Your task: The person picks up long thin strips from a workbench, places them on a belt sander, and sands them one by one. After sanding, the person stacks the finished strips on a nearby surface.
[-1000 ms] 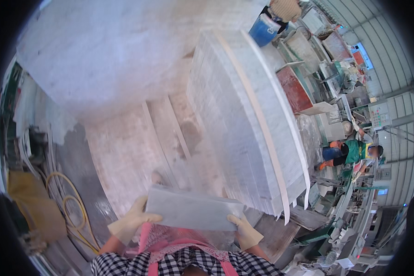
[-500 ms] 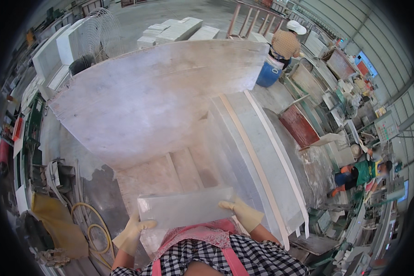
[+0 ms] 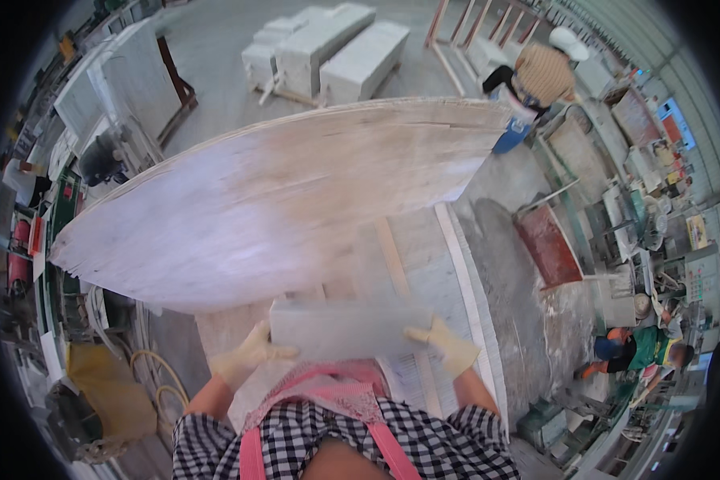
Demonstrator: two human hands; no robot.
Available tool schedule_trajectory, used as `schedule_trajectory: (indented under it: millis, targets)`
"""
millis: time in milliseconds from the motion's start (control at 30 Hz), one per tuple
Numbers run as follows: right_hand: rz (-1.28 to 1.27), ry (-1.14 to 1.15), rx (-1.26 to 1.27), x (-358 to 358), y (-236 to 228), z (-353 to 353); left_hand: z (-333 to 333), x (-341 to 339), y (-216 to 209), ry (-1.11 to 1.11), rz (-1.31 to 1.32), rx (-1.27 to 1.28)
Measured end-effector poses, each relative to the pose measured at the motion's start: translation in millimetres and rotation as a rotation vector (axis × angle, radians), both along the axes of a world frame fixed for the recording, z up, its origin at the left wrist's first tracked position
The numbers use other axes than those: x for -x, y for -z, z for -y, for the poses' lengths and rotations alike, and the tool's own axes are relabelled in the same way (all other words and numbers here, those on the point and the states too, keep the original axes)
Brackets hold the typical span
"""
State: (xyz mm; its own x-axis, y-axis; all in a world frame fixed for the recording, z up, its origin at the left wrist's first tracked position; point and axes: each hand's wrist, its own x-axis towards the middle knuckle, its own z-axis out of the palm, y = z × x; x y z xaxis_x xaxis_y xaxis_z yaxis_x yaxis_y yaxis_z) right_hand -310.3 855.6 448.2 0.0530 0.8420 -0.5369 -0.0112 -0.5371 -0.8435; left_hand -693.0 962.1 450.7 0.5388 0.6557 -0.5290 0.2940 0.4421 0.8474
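Observation:
A flat rectangular grey slab, like a stone tile, is held out in front of my pink apron. My left hand, in a cream glove, grips its left end with the thumb over the face. At the opposite end, my right hand in a matching glove clasps the slab the same way. The fingers behind the slab are hidden. Just beyond stands a big dusty wooden board, leaning up. Under and right of my right hand lies a stack of grey slabs with a tan strip and a white strip across it.
White stone blocks sit on the floor beyond the board. A person in a white cap bends by a blue barrel at the far right. Another person in green works farther right. A yellow hose coils at left.
The view has tilted and shifted, bringing more of the far floor into sight. Both hands and the slab appear farther right and higher, with the slab still gripped at both ends.

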Motion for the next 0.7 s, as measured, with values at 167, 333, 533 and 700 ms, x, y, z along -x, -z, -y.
schedule_trajectory:
  millis: [167, 333, 533, 700]
  targets:
    - [0.013, 0.012, 0.077, -126, 20, -98, -69, -92, 74, 0.040, -0.132, -0.165]
    - [0.289, -0.158, -0.115, -202, 20, -171, -114, -177, 125, -0.274, -0.217, -0.195]
    - [0.050, 0.099, -0.014, -223, 49, -229, -148, -237, 109, -0.326, -0.383, -0.883]
    - [-0.475, 0.435, 0.042, -229, 84, -241, -149, -256, 94, -0.318, -0.619, -0.898]
